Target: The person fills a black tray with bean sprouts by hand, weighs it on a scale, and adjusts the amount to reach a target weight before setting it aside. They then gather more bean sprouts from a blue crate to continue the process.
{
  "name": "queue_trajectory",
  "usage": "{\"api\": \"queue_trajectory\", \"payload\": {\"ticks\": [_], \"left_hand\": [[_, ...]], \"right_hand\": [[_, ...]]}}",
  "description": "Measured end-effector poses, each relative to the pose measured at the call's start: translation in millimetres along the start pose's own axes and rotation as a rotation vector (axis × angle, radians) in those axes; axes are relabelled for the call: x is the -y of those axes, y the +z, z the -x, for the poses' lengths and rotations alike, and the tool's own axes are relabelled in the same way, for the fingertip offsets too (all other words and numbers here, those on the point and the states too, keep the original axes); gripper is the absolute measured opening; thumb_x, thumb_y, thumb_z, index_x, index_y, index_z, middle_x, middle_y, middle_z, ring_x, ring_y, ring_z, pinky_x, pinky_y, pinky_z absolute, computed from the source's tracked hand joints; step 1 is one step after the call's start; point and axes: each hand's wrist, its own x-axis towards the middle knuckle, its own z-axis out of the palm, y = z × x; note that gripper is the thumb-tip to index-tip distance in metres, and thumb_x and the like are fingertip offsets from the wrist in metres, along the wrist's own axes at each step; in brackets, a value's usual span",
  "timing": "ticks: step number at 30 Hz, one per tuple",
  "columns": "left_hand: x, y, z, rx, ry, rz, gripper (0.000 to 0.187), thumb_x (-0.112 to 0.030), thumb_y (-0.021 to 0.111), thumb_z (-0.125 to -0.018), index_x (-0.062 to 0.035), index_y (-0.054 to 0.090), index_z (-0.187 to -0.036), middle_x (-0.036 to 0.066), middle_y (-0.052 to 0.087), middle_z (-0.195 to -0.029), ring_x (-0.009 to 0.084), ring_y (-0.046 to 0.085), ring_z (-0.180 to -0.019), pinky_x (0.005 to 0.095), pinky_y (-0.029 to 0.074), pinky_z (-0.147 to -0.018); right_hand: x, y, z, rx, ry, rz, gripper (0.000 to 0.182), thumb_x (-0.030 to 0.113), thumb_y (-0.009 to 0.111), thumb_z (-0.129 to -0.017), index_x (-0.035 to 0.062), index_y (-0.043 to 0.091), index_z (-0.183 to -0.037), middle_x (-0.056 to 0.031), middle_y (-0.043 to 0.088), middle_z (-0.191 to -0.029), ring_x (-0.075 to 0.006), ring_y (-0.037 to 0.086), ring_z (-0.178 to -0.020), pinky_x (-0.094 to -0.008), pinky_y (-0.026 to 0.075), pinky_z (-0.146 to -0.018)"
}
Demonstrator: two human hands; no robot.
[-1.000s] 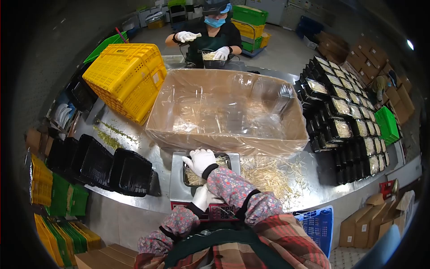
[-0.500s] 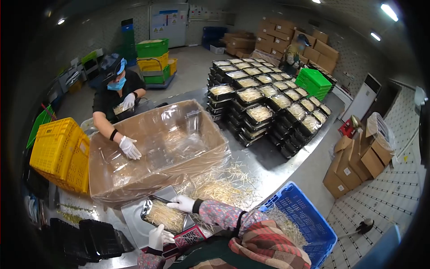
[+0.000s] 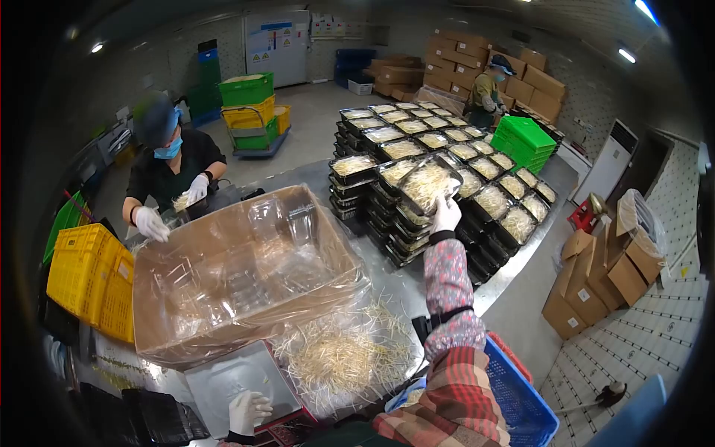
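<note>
My right hand (image 3: 447, 212), in a white glove, grips the near right edge of a black tray of pale sprouts (image 3: 427, 185) at the stacked trays (image 3: 491, 200). My left hand (image 3: 248, 411), also gloved, rests with fingers apart and nothing in them on the metal plate of a scale (image 3: 234, 384). Loose sprouts (image 3: 339, 361) lie heaped on the table between the scale and the blue basket. Behind the scale stands a large carton lined with clear plastic (image 3: 246, 313).
A co-worker (image 3: 175, 160) in a mask stands behind the carton; another person (image 3: 488, 93) is beyond the stacks. Yellow crates (image 3: 89, 279) are at left, empty black trays (image 3: 160, 417) at lower left, a blue basket (image 3: 521, 395) at lower right.
The filled tray has gone from the scale to the stacks in my right hand. My left hand has come off the tray onto the scale. The co-worker's hand has left the carton's inside.
</note>
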Motion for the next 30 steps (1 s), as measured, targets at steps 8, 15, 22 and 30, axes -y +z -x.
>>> {"api": "queue_trajectory", "payload": {"ticks": [8,15,22,30], "left_hand": [[-3,-3,17,-0.175,0.053,0.051,0.029,-0.025,0.052,-0.095,0.0028,0.055,-0.102,0.018,0.065,-0.084,0.0274,0.067,-0.065,0.0365,0.057,-0.054],[-8,-48,34,-0.416,0.245,0.053,0.027,-0.025,0.053,-0.097,-0.0004,0.058,-0.106,0.012,0.066,-0.086,0.0208,0.065,-0.061,0.0317,0.055,-0.053],[-30,-185,94,-1.298,0.693,-1.197,0.055,-0.020,0.065,-0.090,-0.0014,0.044,-0.137,0.017,0.045,-0.140,0.0352,0.037,-0.133,0.0434,0.029,-0.111],[-30,-278,123,-1.011,0.100,-1.440,0.047,-0.041,0.038,-0.101,-0.0068,0.060,-0.125,0.013,0.063,-0.120,0.0270,0.056,-0.116,0.0485,0.020,-0.114]], "right_hand": [[-70,-10,-82,-0.223,0.481,0.144,0.060,0.011,0.072,-0.076,0.0050,0.041,-0.127,-0.0166,0.059,-0.090,-0.0270,0.055,-0.053,-0.0518,0.053,-0.050],[-66,-24,-35,-0.123,0.404,-0.067,0.050,0.044,0.068,-0.086,0.0079,0.048,-0.115,-0.0106,0.059,-0.081,-0.0208,0.056,-0.056,-0.0412,0.053,-0.049],[-53,-83,84,0.003,0.548,-0.021,0.026,0.035,0.066,-0.089,0.0156,0.057,-0.104,-0.0023,0.062,-0.085,-0.0157,0.058,-0.068,-0.0359,0.051,-0.059],[-33,-104,188,0.216,0.609,0.121,0.031,0.034,0.062,-0.090,0.0147,0.064,-0.115,0.0011,0.060,-0.086,-0.0113,0.055,-0.070,-0.0295,0.048,-0.059]]}}
